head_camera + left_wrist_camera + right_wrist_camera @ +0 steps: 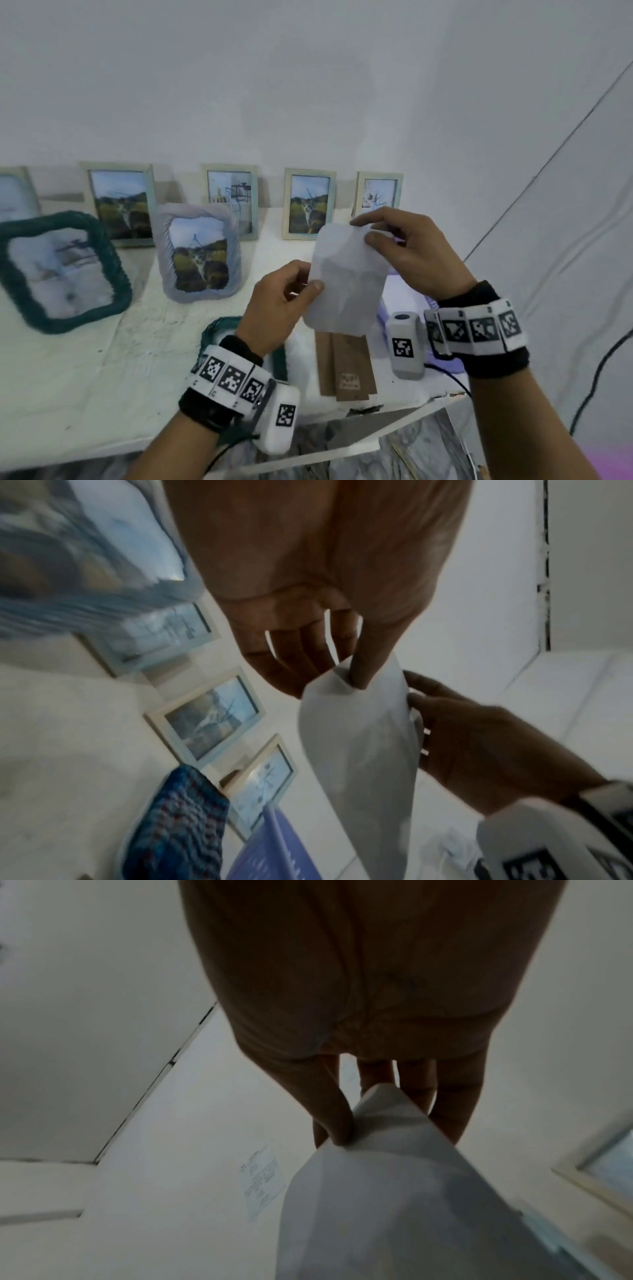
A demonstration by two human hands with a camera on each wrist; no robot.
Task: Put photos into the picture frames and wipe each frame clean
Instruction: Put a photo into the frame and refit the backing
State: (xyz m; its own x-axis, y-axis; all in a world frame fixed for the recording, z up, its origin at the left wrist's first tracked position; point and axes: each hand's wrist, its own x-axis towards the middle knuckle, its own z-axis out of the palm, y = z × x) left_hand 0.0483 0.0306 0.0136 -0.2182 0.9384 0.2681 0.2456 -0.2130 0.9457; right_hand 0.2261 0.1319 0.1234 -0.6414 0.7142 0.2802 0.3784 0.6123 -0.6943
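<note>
Paper point(346, 277), probably a photo's blank back, pinched by left hand point(281, 305) and right hand point(407, 253); uneven pulling could crease it.

A white table point(85, 377) with scuffed, speckled marks and a chipped front edge carried everything. Along its back edge, against the wall, four pale rectangular frames stood upright: a cat photo frame point(120, 204), a light blue frame point(233, 200), a second cat photo frame point(308, 204) and a cream frame point(376, 192). In front of these a dark green woven frame point(61, 270) and a lavender woven frame point(200, 250) stood tilted back. Nearer the front edge lay brown backing boards point(346, 366), beside another green woven frame point(219, 329), mostly hidden.
</note>
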